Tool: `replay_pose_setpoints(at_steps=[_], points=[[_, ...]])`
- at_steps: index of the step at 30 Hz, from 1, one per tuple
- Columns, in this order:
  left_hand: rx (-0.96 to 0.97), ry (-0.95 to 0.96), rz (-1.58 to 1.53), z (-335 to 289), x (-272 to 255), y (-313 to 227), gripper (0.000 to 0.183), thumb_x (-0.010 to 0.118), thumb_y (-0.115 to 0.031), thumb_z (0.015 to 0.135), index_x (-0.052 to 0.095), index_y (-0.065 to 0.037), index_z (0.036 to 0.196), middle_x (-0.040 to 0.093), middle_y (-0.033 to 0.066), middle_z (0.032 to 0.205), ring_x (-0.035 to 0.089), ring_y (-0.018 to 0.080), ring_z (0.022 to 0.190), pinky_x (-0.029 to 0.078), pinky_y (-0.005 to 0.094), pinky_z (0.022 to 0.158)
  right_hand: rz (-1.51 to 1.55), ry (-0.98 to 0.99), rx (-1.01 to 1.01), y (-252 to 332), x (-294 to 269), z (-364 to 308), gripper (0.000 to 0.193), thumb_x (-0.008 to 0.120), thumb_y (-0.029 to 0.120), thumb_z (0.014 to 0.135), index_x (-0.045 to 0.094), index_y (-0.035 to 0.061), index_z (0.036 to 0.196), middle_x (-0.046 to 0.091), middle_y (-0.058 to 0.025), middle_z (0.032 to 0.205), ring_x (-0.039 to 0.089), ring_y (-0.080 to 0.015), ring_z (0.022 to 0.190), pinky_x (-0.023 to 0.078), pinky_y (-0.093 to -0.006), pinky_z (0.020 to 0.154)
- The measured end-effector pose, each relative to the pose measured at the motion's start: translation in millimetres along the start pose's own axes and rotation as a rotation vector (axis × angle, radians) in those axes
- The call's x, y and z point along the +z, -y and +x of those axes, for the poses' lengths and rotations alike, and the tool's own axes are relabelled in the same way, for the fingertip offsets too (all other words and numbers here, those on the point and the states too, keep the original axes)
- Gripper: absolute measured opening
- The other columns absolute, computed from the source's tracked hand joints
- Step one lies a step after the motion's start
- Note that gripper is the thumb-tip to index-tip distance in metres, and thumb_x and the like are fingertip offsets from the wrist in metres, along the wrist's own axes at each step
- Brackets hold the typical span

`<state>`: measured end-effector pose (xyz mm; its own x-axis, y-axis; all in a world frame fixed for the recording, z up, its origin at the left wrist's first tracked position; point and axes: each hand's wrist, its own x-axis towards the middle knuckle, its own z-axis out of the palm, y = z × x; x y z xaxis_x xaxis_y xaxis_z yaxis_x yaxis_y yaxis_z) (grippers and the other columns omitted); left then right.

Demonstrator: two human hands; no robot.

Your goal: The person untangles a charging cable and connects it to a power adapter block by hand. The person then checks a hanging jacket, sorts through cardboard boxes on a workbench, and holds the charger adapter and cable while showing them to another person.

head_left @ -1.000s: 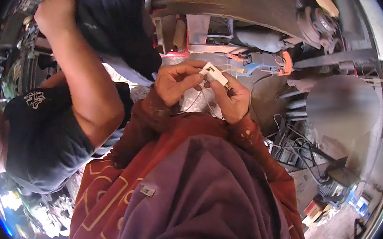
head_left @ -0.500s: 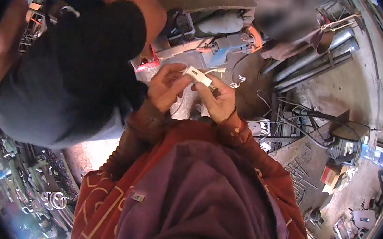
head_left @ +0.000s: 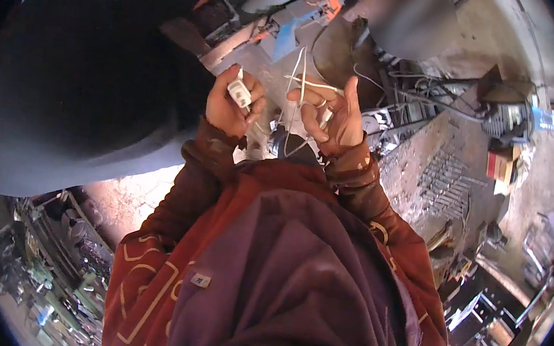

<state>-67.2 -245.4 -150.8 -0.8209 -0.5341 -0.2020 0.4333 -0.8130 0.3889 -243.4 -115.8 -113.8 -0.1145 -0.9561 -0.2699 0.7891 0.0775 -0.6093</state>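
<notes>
A small white USB charger (head_left: 239, 94) is gripped in my left hand (head_left: 225, 110), its port end turned up toward me. My right hand (head_left: 343, 121) is a short way to the right, thumb raised and fingers curled around a thin white cable (head_left: 302, 75). Loops of that cable hang in front of the right fingers and drop toward my lap. A small white piece, perhaps the cable's plug, shows against the right palm. A gap separates the two hands.
A person in a dark shirt (head_left: 92, 82) stands close on my left. Beyond my hands lies a blue and orange machine (head_left: 289, 37). Metal rods (head_left: 446, 182) lie on the floor at right, near a cardboard box (head_left: 501, 164). Metal parts (head_left: 67, 273) crowd the lower left.
My hands have moved apart from around the charger. The left has kept it and turned it; the right now holds the cable, its loops hanging loose. The view has shifted.
</notes>
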Motion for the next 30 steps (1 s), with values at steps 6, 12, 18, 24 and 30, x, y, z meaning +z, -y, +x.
replay_pose_setpoints(at_steps=[6, 12, 18, 24, 30], points=[[0.163, 0.025, 0.698, -43.8, 10.1, 36.9, 0.016, 0.060, -0.017, 0.089, 0.059, -0.002, 0.090, 0.056, 0.0072, 0.071, 0.053, 0.0135, 0.061, 0.040, 0.0250, 0.051, 0.142, 0.050, -0.093, -28.4, 1.9, -38.0, 0.087, 0.017, 0.068, 0.094, 0.055, -0.0046, 0.122, 0.064, -0.0239, 0.109, 0.047, -0.0177, 0.053, 0.028, -0.0208, 0.037], [-0.099, -0.234, 0.510, -80.8, 36.6, 64.7, 0.019, 0.068, -0.019, 0.088, 0.059, -0.004, 0.094, 0.058, 0.0020, 0.068, 0.054, 0.0094, 0.054, 0.042, 0.0227, 0.049, 0.211, -0.064, -0.118, -50.7, 14.5, -86.2, 0.062, 0.044, 0.039, 0.092, 0.043, -0.0059, 0.135, 0.055, -0.0219, 0.127, 0.052, -0.0203, 0.078, 0.042, -0.0230, 0.059], [-0.169, -0.316, 0.556, -96.4, 37.3, 78.5, 0.028, 0.061, -0.034, 0.092, 0.059, -0.007, 0.098, 0.058, 0.0017, 0.072, 0.051, 0.0089, 0.052, 0.038, 0.0231, 0.045, 0.081, -0.074, -0.097, -52.3, 14.1, -123.1, 0.052, 0.051, -0.010, 0.082, 0.046, -0.0055, 0.133, 0.058, -0.0184, 0.125, 0.060, -0.0202, 0.097, 0.049, -0.0280, 0.078], [-0.237, -0.047, 0.246, -117.6, 52.5, 100.4, 0.046, 0.064, -0.022, 0.088, 0.050, 0.001, 0.125, 0.061, 0.0118, 0.097, 0.060, 0.0202, 0.085, 0.048, 0.0281, 0.058, -0.056, -0.026, -0.145, -35.5, -11.4, -147.0, 0.043, 0.060, -0.004, 0.086, 0.049, -0.0084, 0.127, 0.062, -0.0235, 0.115, 0.066, -0.0287, 0.098, 0.056, -0.0363, 0.085], [0.028, -0.202, 0.345, -137.0, 81.5, 153.8, 0.044, 0.066, -0.001, 0.083, 0.051, 0.003, 0.124, 0.064, 0.0109, 0.094, 0.061, 0.0174, 0.081, 0.049, 0.0267, 0.067, -0.053, 0.040, -0.030, -11.0, -42.9, -179.3, 0.038, 0.058, -0.005, 0.086, 0.052, -0.0103, 0.123, 0.064, -0.0223, 0.107, 0.067, -0.0323, 0.094, 0.058, -0.0385, 0.080]])
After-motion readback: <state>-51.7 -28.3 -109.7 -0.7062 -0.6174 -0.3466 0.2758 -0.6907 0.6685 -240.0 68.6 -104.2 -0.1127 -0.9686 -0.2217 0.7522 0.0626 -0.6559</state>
